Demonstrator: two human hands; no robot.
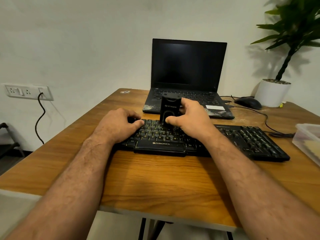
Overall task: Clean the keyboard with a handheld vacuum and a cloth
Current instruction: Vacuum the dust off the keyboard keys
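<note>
keyboard [204,139]: boxy black vacuum [168,108] upright, seemingly touching.

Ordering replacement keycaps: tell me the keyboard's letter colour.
Yellowish letters on black keys of the keyboard, clearest in the head view.

An open laptop [187,78] with a dark screen stands at the back of the wooden table [155,179], pale dust on its front corners. To its right lies a black mouse [248,103] (wired), near a white pot [271,94] holding a leafy plant [294,32]. A clear plastic box [308,139] sits at the right edge. A cable [40,118] hangs from the wall socket [27,91].
</note>
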